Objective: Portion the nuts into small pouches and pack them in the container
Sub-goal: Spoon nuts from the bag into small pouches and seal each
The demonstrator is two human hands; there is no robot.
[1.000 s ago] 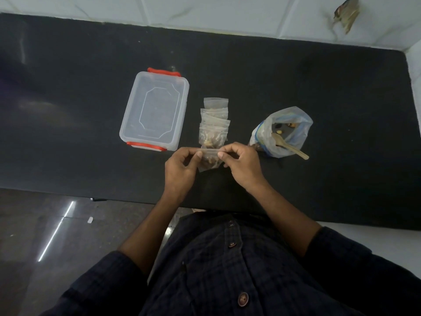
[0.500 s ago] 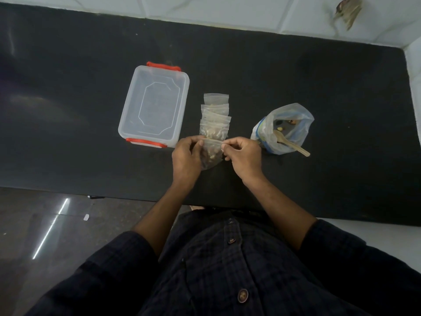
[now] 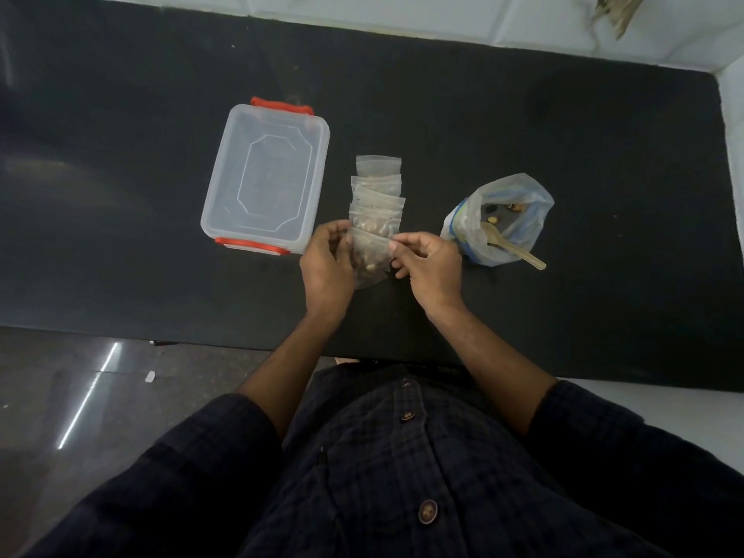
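A small clear pouch with nuts (image 3: 370, 259) is held between both hands above the black table's near middle. My left hand (image 3: 328, 265) grips its left edge with curled fingers. My right hand (image 3: 428, 261) pinches its upper right corner between thumb and forefinger. Just beyond it lies a row of several overlapping filled pouches (image 3: 377, 195). The clear container with red clips (image 3: 267, 175) stands to the left with its lid on. At the right sits an open plastic bag of nuts (image 3: 501, 217) with a wooden spoon (image 3: 513, 247) sticking out of it.
The black table (image 3: 563, 134) reaches to a white tiled wall at the back and right. Its near edge runs just past my wrists, with shiny floor below on the left.
Both hands carried the pouch away from me towards the row of pouches. It has turned from lying sideways to hanging more upright, and my hands have spread slightly apart.
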